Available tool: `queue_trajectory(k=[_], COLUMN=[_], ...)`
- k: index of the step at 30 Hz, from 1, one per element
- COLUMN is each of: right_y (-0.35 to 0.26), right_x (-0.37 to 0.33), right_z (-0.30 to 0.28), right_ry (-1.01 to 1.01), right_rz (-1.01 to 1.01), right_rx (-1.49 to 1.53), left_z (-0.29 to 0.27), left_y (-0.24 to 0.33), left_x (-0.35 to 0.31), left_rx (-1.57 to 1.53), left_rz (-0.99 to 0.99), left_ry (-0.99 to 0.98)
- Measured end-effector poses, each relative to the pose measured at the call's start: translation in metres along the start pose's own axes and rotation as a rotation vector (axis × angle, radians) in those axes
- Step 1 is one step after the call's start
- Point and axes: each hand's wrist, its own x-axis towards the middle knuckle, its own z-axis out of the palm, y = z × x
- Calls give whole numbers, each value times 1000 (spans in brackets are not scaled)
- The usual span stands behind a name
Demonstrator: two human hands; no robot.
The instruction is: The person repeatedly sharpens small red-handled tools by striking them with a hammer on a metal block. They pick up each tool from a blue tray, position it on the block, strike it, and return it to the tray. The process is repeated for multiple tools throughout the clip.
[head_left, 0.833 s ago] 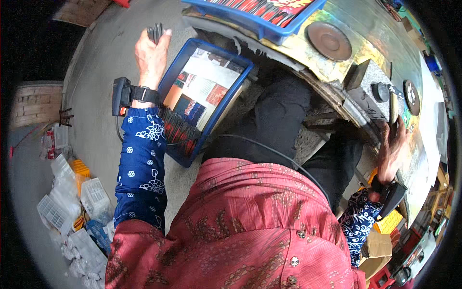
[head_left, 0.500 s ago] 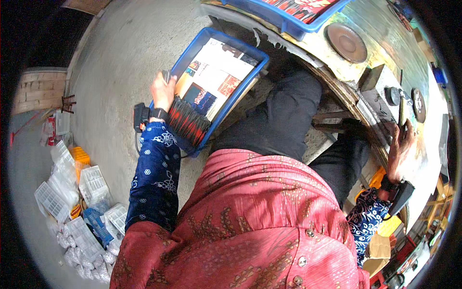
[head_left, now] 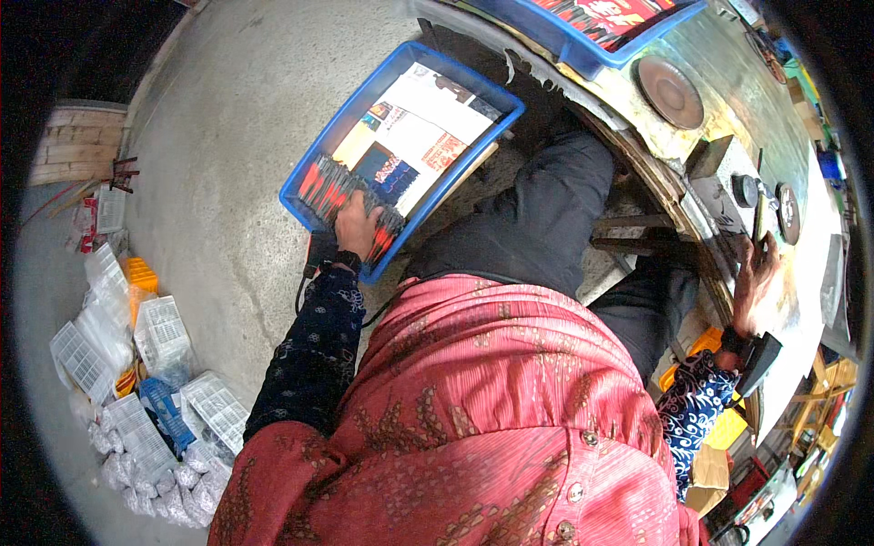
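A blue plastic tray stands left of my legs. Along its near end runs a row of thin black-and-red pieces. My left hand is down on this row, its fingers bent over the pieces and the fingertips partly hidden among them. On the worktable at right, my right hand lies with its fingers stretched and apart, beside a grey metal block with a round black knob. A thin upright bar rises just beyond those fingers.
Printed sheets line the tray's bottom. A second blue tray and a round brown dish are on the worktable. White plastic baskets and silvery bundles lie on the floor at left.
My left hand has moved from the tray's left rim to the right and nearer, onto the row of thin pieces. My right hand stays almost where it was.
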Motion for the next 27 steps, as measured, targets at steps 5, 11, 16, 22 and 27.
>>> queue_trajectory(k=[5, 11, 16, 22, 27], right_y=[5, 5, 2, 0, 4], right_x=[2, 1, 0, -2, 0], right_z=[2, 0, 0, -3, 1], right_ry=[15, 42, 61, 7, 48], right_rz=[-25, -59, -82, -49, -96], right_rx=[-91, -168, -210, -254, -166], left_z=[3, -18, -32, -39, -30], left_y=[0, 11, 9, -11, -1], left_x=[-4, 1, 18, 33, 33], left_rx=[-22, -4, 127, 96, 73], left_rz=[69, -13, -117, -91, 240], left_ry=[73, -16, -131, -197, -10])
